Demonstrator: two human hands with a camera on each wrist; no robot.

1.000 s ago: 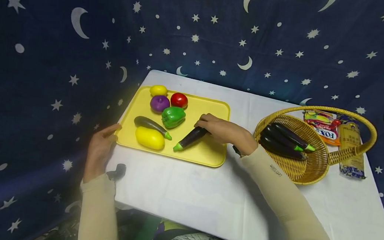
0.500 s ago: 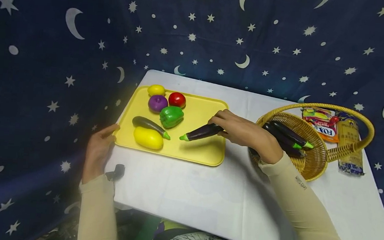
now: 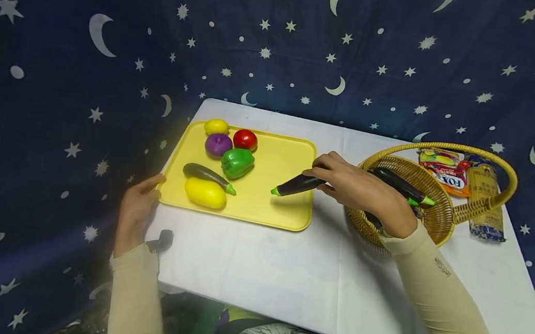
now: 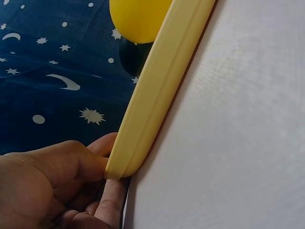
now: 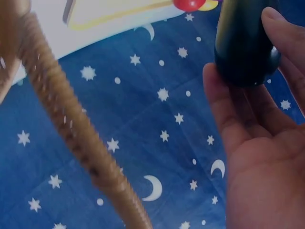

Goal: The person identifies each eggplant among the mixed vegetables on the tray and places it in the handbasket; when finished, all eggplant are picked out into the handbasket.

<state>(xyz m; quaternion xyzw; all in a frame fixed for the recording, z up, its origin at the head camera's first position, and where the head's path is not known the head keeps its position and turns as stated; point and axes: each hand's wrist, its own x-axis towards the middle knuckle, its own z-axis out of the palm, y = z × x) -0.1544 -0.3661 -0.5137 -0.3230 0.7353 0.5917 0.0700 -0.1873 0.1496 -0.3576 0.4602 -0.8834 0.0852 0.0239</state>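
My right hand (image 3: 359, 186) grips a dark eggplant (image 3: 296, 184) by its thick end, above the right edge of the yellow tray (image 3: 268, 216); the green tip points left. In the right wrist view, thumb and fingers are round the eggplant (image 5: 245, 43). My left hand (image 3: 138, 207) pinches the tray's near left corner; the left wrist view has the thumb against the rim and a finger underneath. On the tray lie a yellow mango-like fruit (image 3: 205, 192), a thin eggplant (image 3: 206, 174), a green bell pepper (image 3: 237, 163), a purple round vegetable (image 3: 218, 145), a tomato (image 3: 245, 139) and a lemon (image 3: 216, 126).
Right of the tray stands a wicker basket (image 3: 443, 220) with a tall arched handle and eggplants (image 3: 399, 184) inside, partly hidden by my right hand. Behind it are a red FOX'S packet (image 3: 446, 174) and a golden packet (image 3: 484, 203). Dark star-patterned cloth hangs behind the white table (image 3: 260, 270).
My right hand has lifted the eggplant off the tray and carried it right, toward the basket. The left hand keeps its place at the tray's corner.
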